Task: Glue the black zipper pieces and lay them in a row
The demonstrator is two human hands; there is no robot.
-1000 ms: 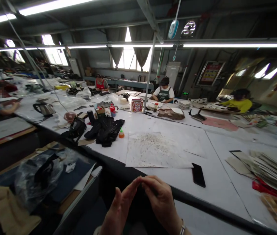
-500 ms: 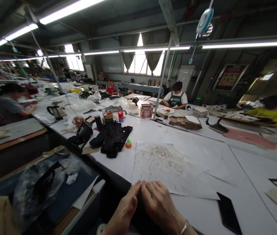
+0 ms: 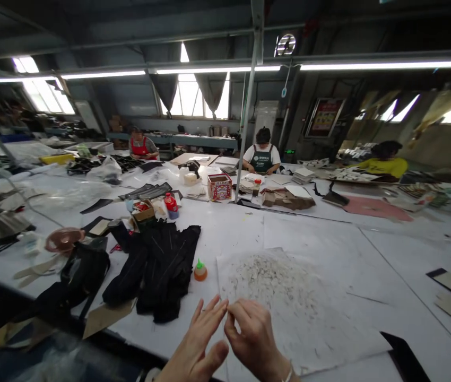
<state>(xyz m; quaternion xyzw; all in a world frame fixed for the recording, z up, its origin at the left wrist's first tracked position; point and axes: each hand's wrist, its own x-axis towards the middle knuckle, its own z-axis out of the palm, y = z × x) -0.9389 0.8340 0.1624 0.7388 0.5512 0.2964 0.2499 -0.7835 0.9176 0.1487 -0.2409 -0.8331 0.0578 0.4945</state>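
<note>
My left hand (image 3: 201, 342) is held over the near edge of the table with its fingers stretched out and apart, holding nothing that I can see. Against its fingertips, my right hand (image 3: 252, 335) is closed, thumb and index finger brought together in a pinch. Whatever may be between those fingers is too small to make out. Beneath and beyond the hands lies a white sheet (image 3: 348, 323) strewn with small dark scraps (image 3: 277, 278). Just beyond my left hand stands a small orange bottle (image 3: 200, 272) with a green nozzle.
Black fabric (image 3: 165, 265) and a black bag (image 3: 84, 270) lie to the left. Farther back are a red bottle (image 3: 171, 206), a patterned box (image 3: 219, 188) and a metal pole (image 3: 248, 116). A black flat piece (image 3: 404, 356) lies at right. Several people work beyond, one in a dark apron (image 3: 262, 158).
My view has swung to the right and come closer to the table. My left hand's fingers have spread, and my right hand's fingers have curled into a pinch beside them.
</note>
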